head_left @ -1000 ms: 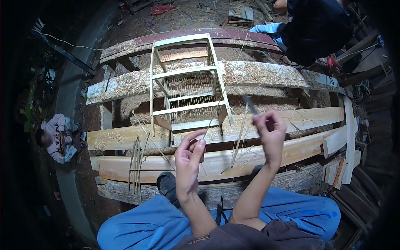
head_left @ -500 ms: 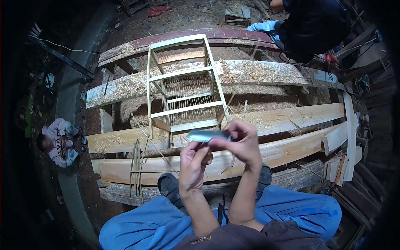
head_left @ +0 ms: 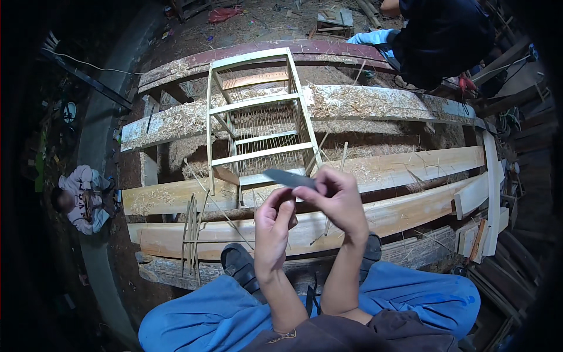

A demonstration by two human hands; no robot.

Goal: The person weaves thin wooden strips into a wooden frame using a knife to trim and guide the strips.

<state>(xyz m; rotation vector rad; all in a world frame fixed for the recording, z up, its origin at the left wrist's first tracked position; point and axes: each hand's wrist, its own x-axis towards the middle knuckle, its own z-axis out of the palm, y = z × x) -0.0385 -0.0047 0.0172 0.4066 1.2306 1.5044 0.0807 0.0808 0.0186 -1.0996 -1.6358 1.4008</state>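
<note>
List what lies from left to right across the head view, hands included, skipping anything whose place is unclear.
Person in the pale top → loose group of thin sticks → left hand → right hand → pale crosswise board.

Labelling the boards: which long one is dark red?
The farthest board, top of view, beyond the shavings-covered board; that one and the nearer boards show pale or grey wood.

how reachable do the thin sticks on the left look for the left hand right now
Likely yes: nothing tall stands between the left hand and the thin sticks across the plank, though it is curled close by the knife in the right hand.
</note>
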